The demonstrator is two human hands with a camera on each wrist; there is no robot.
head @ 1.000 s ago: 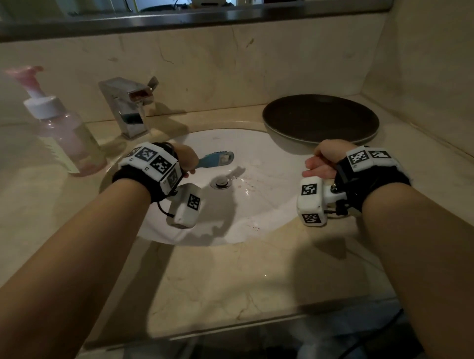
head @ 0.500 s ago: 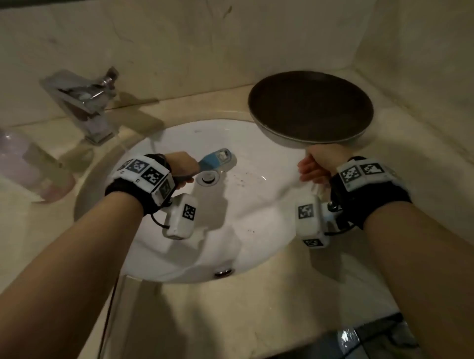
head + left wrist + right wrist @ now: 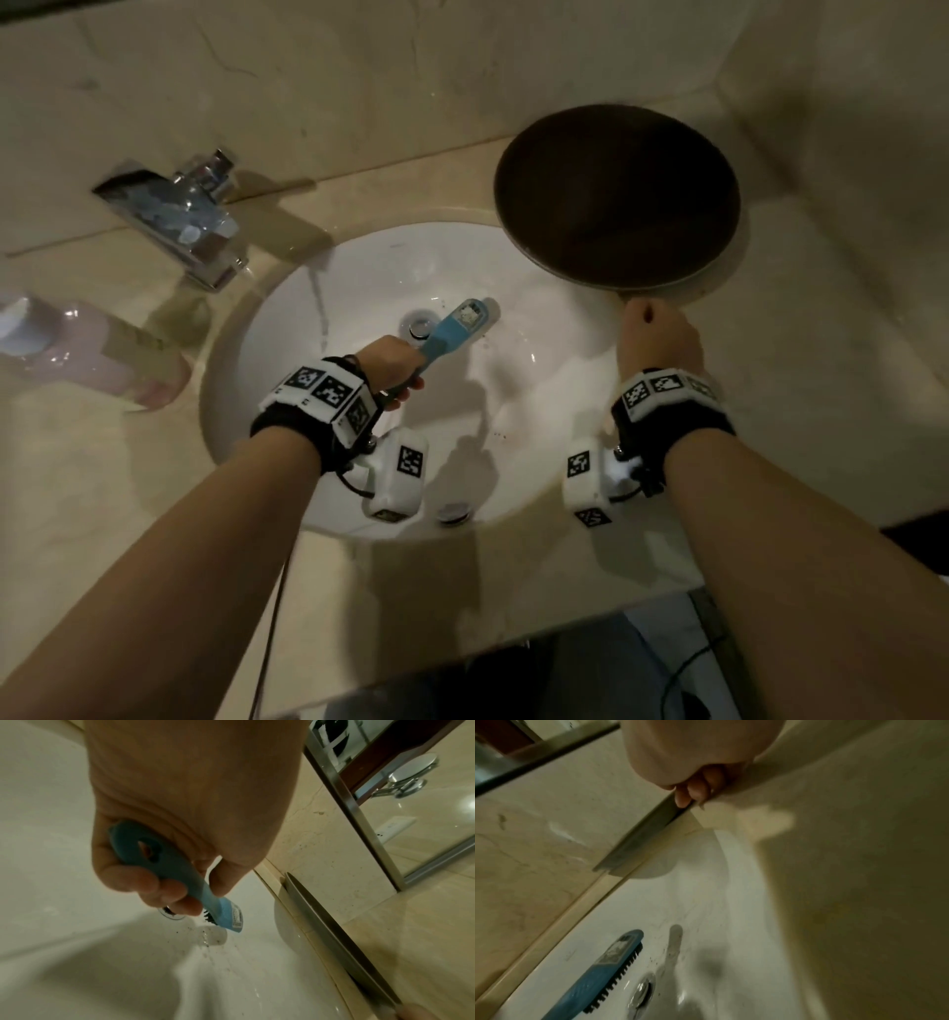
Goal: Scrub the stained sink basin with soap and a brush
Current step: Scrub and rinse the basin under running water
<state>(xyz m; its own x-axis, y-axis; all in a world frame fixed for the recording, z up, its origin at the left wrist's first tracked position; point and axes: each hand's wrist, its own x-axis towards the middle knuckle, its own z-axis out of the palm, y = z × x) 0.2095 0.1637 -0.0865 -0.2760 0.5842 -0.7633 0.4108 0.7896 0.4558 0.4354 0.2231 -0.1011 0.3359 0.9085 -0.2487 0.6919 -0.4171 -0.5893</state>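
The white sink basin (image 3: 539,401) has dark specks on its floor (image 3: 205,941) near the drain (image 3: 422,327). My left hand (image 3: 390,367) grips the handle of a blue brush (image 3: 452,334) with black bristles. The brush head (image 3: 228,919) hangs just right of the drain, bristles down; contact with the basin cannot be told. In the right wrist view the brush (image 3: 598,977) slants over the drain. My right hand (image 3: 657,344) is a curled fist on the counter at the basin's right rim, its fingertips (image 3: 687,797) against the plate's edge, holding nothing. A pink soap bottle (image 3: 77,354) lies far left.
A chrome faucet (image 3: 174,216) stands at the basin's back left. A dark round plate (image 3: 616,195) sits on the counter at the back right and overhangs the basin rim. Marble walls close the back and right. The counter's front edge (image 3: 513,652) runs below my forearms.
The head view has tilted down over the sink. My left hand has carried the brush deeper, to beside the drain. My right fist has moved up to the plate's near edge.
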